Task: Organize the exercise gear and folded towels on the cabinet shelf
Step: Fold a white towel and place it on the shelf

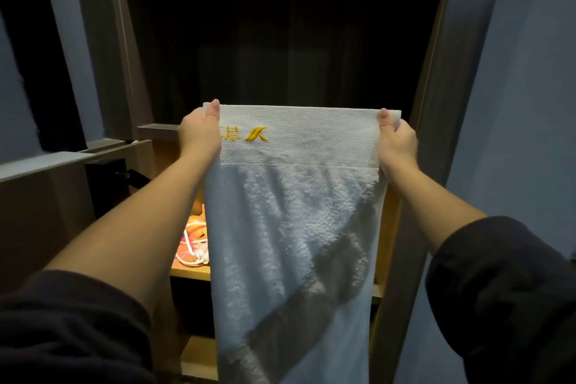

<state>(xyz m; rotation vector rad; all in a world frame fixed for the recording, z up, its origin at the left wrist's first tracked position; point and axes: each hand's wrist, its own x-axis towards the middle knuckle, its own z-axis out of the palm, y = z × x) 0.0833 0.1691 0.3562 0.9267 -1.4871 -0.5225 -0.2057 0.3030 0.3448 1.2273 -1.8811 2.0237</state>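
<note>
One towel (296, 227) hangs between two hands; the left hand (199, 134) and right hand (397, 143) each pinch a top corner. Below the left hand, one rope tangle (193, 246) lies on the shelf (190, 273), partly hidden by the towel.

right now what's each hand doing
Left hand: pinches the top left corner of the white towel, thumb on the front.
Right hand: pinches the top right corner of the same towel, which hangs unfolded.

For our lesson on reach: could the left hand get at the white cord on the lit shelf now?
Probably not yet: the left hand pinches a corner of the towel, though the cord lies uncovered beside it.
</note>
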